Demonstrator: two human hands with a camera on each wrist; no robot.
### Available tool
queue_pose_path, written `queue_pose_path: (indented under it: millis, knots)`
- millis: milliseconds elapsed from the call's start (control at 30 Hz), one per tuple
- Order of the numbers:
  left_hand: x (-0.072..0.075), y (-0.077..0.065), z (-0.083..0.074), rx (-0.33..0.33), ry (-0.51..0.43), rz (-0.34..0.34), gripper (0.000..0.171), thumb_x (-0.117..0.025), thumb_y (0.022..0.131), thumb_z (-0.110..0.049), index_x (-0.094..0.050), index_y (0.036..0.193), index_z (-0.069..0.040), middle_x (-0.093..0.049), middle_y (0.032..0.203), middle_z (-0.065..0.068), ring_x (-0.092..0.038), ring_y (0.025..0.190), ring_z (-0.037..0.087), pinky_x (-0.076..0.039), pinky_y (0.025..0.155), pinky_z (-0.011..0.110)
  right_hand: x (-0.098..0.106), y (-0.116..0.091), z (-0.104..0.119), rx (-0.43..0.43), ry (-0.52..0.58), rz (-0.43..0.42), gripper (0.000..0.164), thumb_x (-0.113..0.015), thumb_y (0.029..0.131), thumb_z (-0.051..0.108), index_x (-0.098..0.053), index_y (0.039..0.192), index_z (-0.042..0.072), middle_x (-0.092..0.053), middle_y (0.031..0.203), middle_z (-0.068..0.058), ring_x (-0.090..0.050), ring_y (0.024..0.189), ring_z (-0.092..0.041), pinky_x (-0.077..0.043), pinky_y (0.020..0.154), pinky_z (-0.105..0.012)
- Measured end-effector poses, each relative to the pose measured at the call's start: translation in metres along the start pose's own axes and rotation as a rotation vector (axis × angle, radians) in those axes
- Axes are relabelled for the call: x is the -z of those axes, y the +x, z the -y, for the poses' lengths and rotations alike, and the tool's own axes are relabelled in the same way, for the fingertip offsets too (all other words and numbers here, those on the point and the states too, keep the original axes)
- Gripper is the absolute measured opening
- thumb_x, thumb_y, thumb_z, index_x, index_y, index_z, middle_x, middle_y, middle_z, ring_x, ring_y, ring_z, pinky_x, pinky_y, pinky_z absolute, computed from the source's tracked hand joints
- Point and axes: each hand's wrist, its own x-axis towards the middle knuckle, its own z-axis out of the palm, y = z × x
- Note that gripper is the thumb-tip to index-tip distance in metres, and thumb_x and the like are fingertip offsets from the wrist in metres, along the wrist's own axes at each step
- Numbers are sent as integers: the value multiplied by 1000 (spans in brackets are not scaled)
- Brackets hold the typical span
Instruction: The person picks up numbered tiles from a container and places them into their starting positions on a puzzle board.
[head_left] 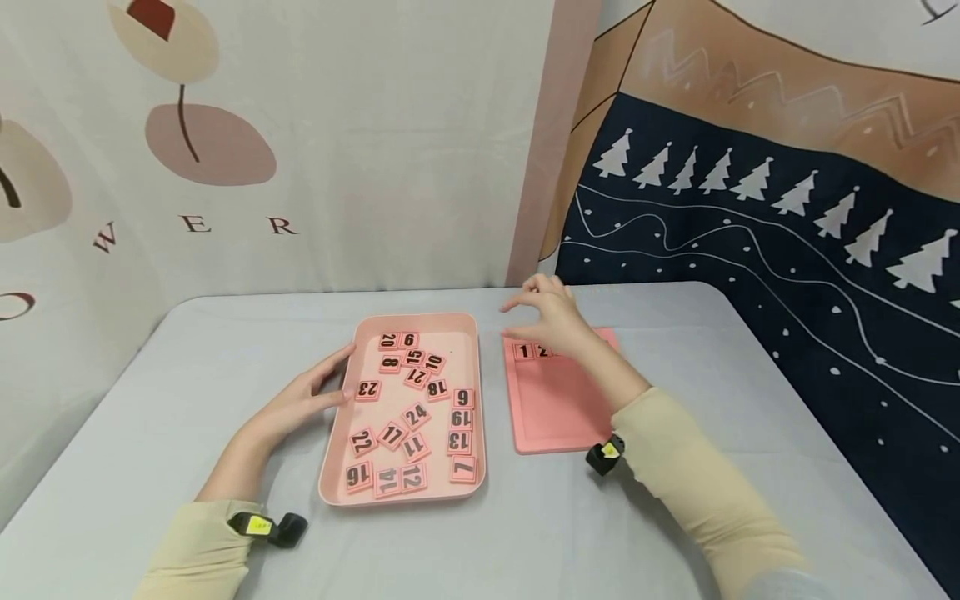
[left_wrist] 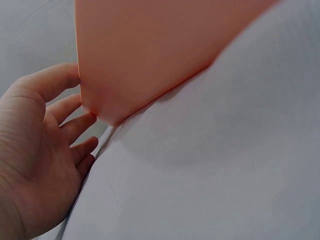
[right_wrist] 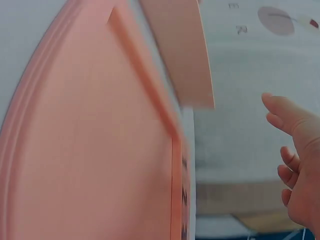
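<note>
My left hand [head_left: 298, 400] rests against the left side of a pink tray [head_left: 453, 331], its fingertips touching the outer wall; the left wrist view shows the same contact at the tray's wall [left_wrist: 150, 45]. Loose square number tiles [head_left: 416, 415] lie scattered in the tray, turned various ways. To the right is a flat pink board [head_left: 555, 417], where tiles 1 [head_left: 523, 352] and 2 [head_left: 542, 352] sit in the top row. Above the board's upper edge hovers my right hand [head_left: 553, 318], thumb and fingers apart with nothing visible between them. Its forearm hides part of that row.
A pale cloth covers the table [head_left: 247, 358]. Behind it hangs a light printed curtain [head_left: 420, 167], and a dark cloth with white trees [head_left: 750, 225] hangs at the right. Each wrist bears a small black camera [head_left: 288, 529].
</note>
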Motion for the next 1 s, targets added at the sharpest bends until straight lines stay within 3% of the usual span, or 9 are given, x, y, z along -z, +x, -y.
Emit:
queue_pose_path:
  millis: [233, 467, 800, 1000]
  knots:
    - [0, 1, -1, -4, 0, 1, 76, -64, 91, -19, -21, 154, -16, -14, 158, 16, -8, 142, 39, -5, 110, 62, -26, 21, 27, 5, 29, -4, 28, -80, 78, 32, -75, 104, 21, -44, 102, -2, -36, 101, -22, -27, 88, -43]
    - [1, 1, -1, 1, -3, 1, 77, -65, 91, -19, -21, 154, -16, -14, 158, 16, -8, 142, 39, -5, 110, 62, -46, 40, 43, -41, 26, 53, 29, -78, 79, 37, -75, 104, 23, -40, 101, -1, -34, 102, -21, -26, 90, -41]
    - [1, 1, 0, 1, 4, 1, 77, -65, 91, -19, -21, 154, -15, -14, 157, 16, -8, 142, 39, -6, 110, 62, -70, 58, 50, -63, -23, 132, 26, -76, 80, 39, -75, 103, 26, -41, 102, 1, -34, 99, -19, -26, 91, -39]
    - [0, 1, 0, -3, -5, 5, 77, -65, 91, -19, -21, 154, -15, -15, 157, 16, -9, 143, 38, -6, 111, 61, -82, 68, 54, -77, -55, 188, 26, -76, 81, 38, -75, 104, 26, -46, 110, -1, -36, 107, -18, -26, 97, -38]
